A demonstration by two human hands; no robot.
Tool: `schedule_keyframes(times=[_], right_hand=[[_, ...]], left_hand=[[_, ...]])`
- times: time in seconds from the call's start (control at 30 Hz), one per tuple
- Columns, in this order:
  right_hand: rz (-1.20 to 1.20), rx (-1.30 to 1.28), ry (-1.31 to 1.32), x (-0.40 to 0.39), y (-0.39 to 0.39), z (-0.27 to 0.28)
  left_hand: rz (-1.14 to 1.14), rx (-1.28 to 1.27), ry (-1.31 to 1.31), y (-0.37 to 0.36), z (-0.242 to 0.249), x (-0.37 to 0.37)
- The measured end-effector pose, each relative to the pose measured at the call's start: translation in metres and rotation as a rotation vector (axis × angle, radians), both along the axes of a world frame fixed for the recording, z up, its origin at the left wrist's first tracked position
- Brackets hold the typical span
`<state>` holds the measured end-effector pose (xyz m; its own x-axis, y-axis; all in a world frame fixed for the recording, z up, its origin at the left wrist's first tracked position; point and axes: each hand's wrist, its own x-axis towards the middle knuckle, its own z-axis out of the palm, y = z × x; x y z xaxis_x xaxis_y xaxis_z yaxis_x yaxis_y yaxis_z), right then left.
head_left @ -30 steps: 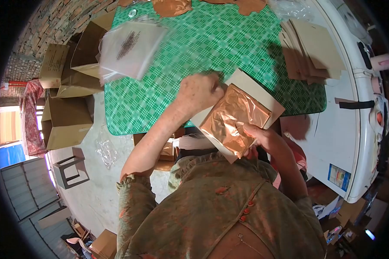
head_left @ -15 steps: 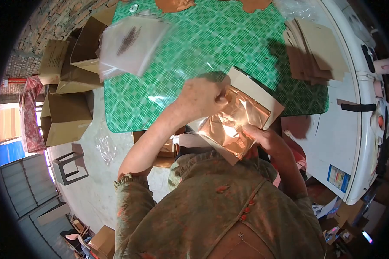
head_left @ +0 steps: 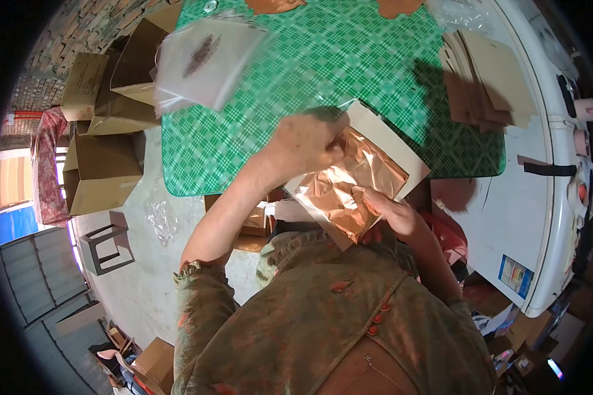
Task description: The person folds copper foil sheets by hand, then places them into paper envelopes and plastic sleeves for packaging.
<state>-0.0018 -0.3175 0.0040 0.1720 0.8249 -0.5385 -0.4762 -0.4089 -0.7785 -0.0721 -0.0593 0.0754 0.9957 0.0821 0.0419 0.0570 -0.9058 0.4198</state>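
A shiny, crinkled copper-coloured foil sheet (head_left: pixel 352 207) lies over a pale cardboard sheet (head_left: pixel 380 133), held tilted at the table's near edge. My right hand (head_left: pixel 395 212) grips the lower right side, its thumb flat on the foil and its fingers hidden beneath. My left hand (head_left: pixel 303 143) is closed at the foil's upper left edge, thumb and curled fingers pinched together there. The back of this hand hides most of its fingertips.
A green checked table (head_left: pixel 336 59) bears clear plastic bags (head_left: pixel 207 62) at left and stacked cardboard sheets (head_left: pixel 491 76) at right. Open cartons (head_left: pixel 102 174) stand left of it. A grey frame (head_left: pixel 105 249) is on the floor; a white appliance (head_left: pixel 501 217) lies at right.
The foil and cardboard have shifted slightly left in view. My right thumb has slid a little up and left over the foil; my left hand keeps its pinch.
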Motion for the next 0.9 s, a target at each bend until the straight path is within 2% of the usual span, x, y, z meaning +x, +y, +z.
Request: schedule_keyframes(times=[0.1, 0.2, 0.3, 0.4, 0.5, 0.6, 0.73, 0.83, 0.9], right_hand=[[0.048, -0.091, 0.007, -0.003, 0.003, 0.018], [0.007, -0.039, 0.145, -0.001, 0.007, 0.006], [-0.006, 0.056, 0.056, -0.004, 0.009, -0.003], [0.04, 0.028, 0.152, -0.003, 0.015, 0.013], [0.011, 0.003, 0.115, -0.007, 0.019, 0.009], [-0.014, 0.04, 0.112, -0.012, 0.024, 0.016], [-0.012, 0.022, 0.146, -0.009, 0.026, 0.011], [-0.012, -0.012, 0.133, -0.008, 0.028, 0.013], [-0.032, -0.012, 0.156, -0.005, 0.025, 0.011]], left_hand=[[0.016, -0.01, 0.079, -0.003, -0.004, 0.001], [0.058, -0.017, 0.053, 0.008, -0.008, 0.006], [0.02, 0.122, 0.153, -0.008, 0.002, 0.0], [0.031, 0.059, 0.177, 0.002, 0.004, 0.005], [0.075, 0.111, 0.129, 0.003, -0.004, 0.004], [0.065, 0.116, -0.025, 0.003, -0.005, 0.0], [0.08, 0.178, -0.056, 0.003, -0.014, -0.001], [0.188, 0.235, 0.08, -0.005, -0.001, 0.002], [0.103, 0.214, 0.002, -0.005, -0.007, -0.001]])
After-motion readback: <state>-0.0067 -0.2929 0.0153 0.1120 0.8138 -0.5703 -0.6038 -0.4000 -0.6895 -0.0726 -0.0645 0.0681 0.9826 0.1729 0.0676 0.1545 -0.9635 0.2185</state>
